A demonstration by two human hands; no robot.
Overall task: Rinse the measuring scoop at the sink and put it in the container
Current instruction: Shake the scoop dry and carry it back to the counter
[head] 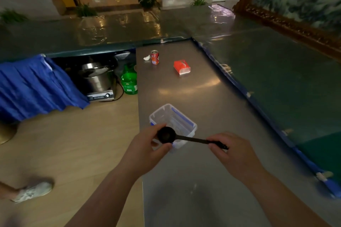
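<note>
The scoop [167, 135] lies sideways just above the box's [191, 127] near corner, left hand [145, 148] fingers pinching its bowl, right hand [230, 150] fingers its handle.

Counts on the tabletop [193, 94] and floor

Two hands, left [145, 148] and right [233, 150]; one scoop [167, 135]; one container [181, 121]; one can [154, 57]; one red pack [181, 67]; one green bottle [129, 80]; one steel pot [96, 77]; one blue cloth [35, 84]; one shoe [35, 190].
</note>
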